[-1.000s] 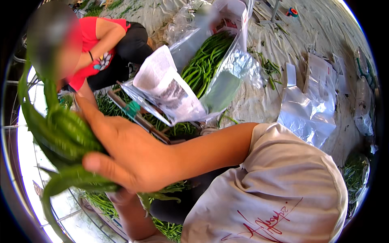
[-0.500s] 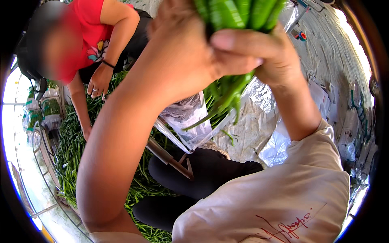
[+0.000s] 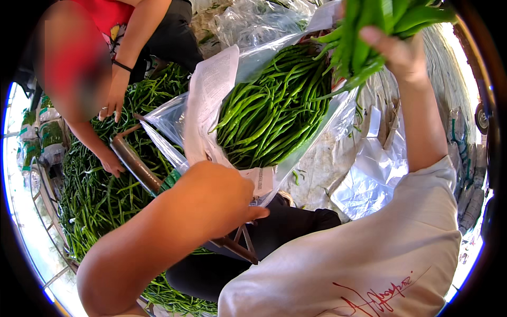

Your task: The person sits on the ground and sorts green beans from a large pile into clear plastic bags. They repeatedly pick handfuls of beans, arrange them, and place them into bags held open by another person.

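Green chilli bunch (image 3: 377, 31), long slim pods, sits far right, clenched in the right hand (image 3: 404, 53) above the clear plastic bag of chillies (image 3: 274, 111). Light, bendy, easily snapped; probably best gripped mid-bunch. Pods run near-to-far, tips down-left. Left hand (image 3: 214, 201) curls near the bag's paper-lined rim.

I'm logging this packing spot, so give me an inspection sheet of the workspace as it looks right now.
Surface: ground covered with clear plastic sheets.
Job's things: bunch of green chillies; clear bag of chillies, open.
Clutter: loose chilli pile; metal frame.
Hands: right hand raised, gripping the bunch; left hand at the bag's near edge.
Cables: nothing seen.
Surroundings: another person's hands at the pile.
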The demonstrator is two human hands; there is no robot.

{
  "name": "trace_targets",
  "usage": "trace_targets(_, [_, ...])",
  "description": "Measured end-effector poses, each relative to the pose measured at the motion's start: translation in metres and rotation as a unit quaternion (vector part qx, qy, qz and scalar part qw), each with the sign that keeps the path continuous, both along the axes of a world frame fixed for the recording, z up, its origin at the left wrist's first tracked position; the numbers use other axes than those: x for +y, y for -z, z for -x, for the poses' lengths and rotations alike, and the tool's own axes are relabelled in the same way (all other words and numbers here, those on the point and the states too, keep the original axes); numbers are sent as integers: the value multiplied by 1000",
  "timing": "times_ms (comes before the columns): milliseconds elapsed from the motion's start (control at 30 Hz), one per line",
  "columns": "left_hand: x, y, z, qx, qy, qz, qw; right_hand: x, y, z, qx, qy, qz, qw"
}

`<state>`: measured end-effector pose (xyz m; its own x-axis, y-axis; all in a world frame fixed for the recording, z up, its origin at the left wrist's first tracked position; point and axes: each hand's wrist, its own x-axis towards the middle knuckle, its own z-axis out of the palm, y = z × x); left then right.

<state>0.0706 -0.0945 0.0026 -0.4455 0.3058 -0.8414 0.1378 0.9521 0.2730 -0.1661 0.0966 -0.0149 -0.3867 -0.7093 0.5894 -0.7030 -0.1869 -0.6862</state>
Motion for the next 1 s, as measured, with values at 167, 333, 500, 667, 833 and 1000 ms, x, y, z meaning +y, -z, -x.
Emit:
trace_targets(167, [1,-4,-12,158,-54,-70,983,-31,52,7,37,-160,-321,932])
trace_targets(333, [3,0,-7,208,-85,-112,968,-56,111,9,88,-328,-571,748])
trace_targets(500, [2,-8,-12,187,-106,-91,972,-121,160,3,302,-396,-548,672])
trace_targets(667, [3,-6,0,202,-95,-84,971,-128,181,8,386,-385,-521,657])
trace_targets(833, [-3,-3,-6,215,-65,-104,969,-62,206,60,334,-324,-616,636])
trace_targets(1000, [1,-7,-5,167,-110,-109,974,17,222,82,299,-311,-621,654])
